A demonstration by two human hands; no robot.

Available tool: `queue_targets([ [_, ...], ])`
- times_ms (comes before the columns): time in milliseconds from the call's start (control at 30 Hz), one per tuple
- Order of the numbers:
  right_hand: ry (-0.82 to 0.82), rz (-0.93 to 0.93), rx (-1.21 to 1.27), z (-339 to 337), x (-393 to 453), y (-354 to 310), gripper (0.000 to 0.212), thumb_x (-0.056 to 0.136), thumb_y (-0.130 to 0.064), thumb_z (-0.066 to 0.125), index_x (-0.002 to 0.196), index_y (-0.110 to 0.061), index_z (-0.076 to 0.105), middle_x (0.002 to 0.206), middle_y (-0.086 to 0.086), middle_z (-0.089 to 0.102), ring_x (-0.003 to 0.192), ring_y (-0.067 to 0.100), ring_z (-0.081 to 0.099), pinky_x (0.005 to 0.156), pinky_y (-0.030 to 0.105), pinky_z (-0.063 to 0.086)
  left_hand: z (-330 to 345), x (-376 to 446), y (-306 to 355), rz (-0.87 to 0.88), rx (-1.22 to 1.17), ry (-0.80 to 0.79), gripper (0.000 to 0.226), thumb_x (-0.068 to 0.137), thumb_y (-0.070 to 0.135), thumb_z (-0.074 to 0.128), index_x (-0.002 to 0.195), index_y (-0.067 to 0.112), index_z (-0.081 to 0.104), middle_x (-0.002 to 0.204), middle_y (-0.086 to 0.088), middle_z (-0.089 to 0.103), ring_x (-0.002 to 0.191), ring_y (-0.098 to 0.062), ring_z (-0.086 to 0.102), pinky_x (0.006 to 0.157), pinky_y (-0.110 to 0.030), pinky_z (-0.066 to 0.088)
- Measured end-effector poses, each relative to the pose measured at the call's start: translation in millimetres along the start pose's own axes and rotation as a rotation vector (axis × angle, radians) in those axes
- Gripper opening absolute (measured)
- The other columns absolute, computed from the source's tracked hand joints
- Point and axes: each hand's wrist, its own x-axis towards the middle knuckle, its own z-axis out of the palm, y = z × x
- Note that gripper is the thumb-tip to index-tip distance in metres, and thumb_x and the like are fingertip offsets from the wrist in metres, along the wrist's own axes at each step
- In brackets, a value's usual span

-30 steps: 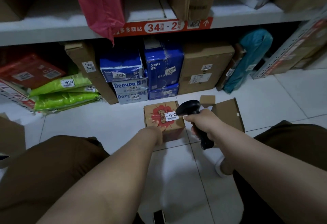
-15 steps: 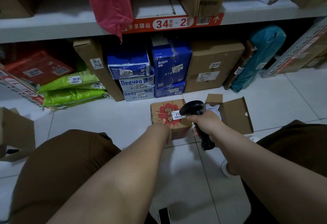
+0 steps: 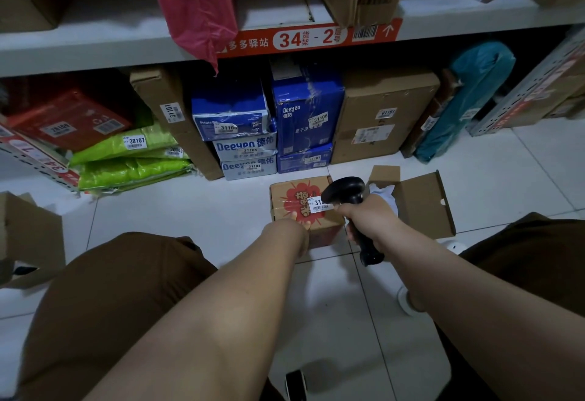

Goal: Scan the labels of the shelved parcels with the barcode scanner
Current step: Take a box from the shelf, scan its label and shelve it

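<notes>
— White floor tiles (image 3: 177, 210) run up to a low metal shelf (image 3: 95, 49) with a red strip reading 34-2. What sits under it?

— Parcels packed side by side: green bags (image 3: 126, 160) at the left, a tall brown carton (image 3: 171, 115) leaning beside them, blue Deeyeo boxes (image 3: 304, 115) stacked in the middle, a big cardboard box (image 3: 383, 115) to their right, and a teal bag (image 3: 465, 96) propped against it. A pink bag (image 3: 196, 4) hangs over the shelf edge above.

— And the parcel being handled?

— A small carton with a red splash print (image 3: 304, 207) stands on the tiles in front of the blue boxes. Its white label (image 3: 319, 205) faces up on top.

— Where is the scanner?

— The black barcode scanner (image 3: 348, 193) is in the right hand (image 3: 370, 220), fingers wrapped round its handle. Its head hangs just over the label's right end, covering part of the number.

— The left hand?

— The left hand (image 3: 292, 226) rests on the carton's near top edge. Fingertips show on the red print, curled over the edge, but the wrist hides the rest, so whether they truly grip I cannot tell.

— Anything else nearby?

— An open empty-looking cardboard box (image 3: 424, 204) lies just right of the scanner, flap raised, something white inside.
</notes>
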Motion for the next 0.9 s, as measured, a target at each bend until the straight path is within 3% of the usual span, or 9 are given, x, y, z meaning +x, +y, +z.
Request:
queue_targets([
  [300, 0.006, -0.007, -0.022, 2, -3, -5, 0.026, 0.088, -0.018, 0.062, 0.071, -0.006, 0.047, 0.054, 0.011, 0.052, 0.044, 0.022, 0.050, 0.053, 0.031, 0.044, 3, 11, -1, -0.020, -0.045, -0.028, 0.088, 0.088, 0.035, 0.054, 0.153, 0.031, -0.006, 0.161, -0.001, -0.013, 0.140, -0.033, 0.030, 0.107, -0.044, 0.039],
  [567, 0.001, -0.009, -0.055, 3, -10, -10, 0.028, 0.090, -0.017, 0.061, 0.071, -0.008, 0.042, 0.056, 0.011, 0.051, 0.046, 0.022, 0.048, 0.052, 0.032, 0.043, 3, 14, 2, -0.047, -0.070, -0.073, 0.079, 0.084, 0.036, 0.056, 0.152, 0.032, 0.015, 0.159, -0.002, 0.016, 0.134, -0.032, 0.039, 0.102, -0.042, 0.041],
  [633, 0.004, -0.005, -0.053, 3, -10, -10, 0.029, 0.090, -0.017, 0.061, 0.071, -0.009, 0.041, 0.056, 0.012, 0.050, 0.046, 0.022, 0.048, 0.052, 0.032, 0.042, 4, 13, 1, -0.038, -0.055, -0.056, 0.081, 0.086, 0.035, 0.055, 0.153, 0.032, 0.010, 0.161, -0.002, 0.009, 0.136, -0.033, 0.037, 0.104, -0.043, 0.041],
  [767, -0.006, 0.019, -0.045, 5, -4, -8, 0.027, 0.089, -0.023, 0.063, 0.073, -0.006, 0.050, 0.055, 0.011, 0.052, 0.044, 0.022, 0.050, 0.050, 0.028, 0.043, 4, 9, -1, 0.000, -0.009, -0.001, 0.085, 0.092, 0.035, 0.051, 0.151, 0.036, -0.010, 0.159, -0.001, -0.023, 0.146, -0.035, 0.015, 0.111, -0.048, 0.033],
  [900, -0.011, 0.023, -0.044, 5, -2, -7, 0.025, 0.089, -0.023, 0.063, 0.076, -0.005, 0.052, 0.057, 0.012, 0.054, 0.047, 0.022, 0.052, 0.054, 0.030, 0.046, 4, 11, 0, -0.009, -0.044, -0.024, 0.086, 0.089, 0.033, 0.054, 0.152, 0.036, -0.004, 0.162, -0.003, -0.006, 0.140, -0.037, 0.028, 0.106, -0.047, 0.039],
])
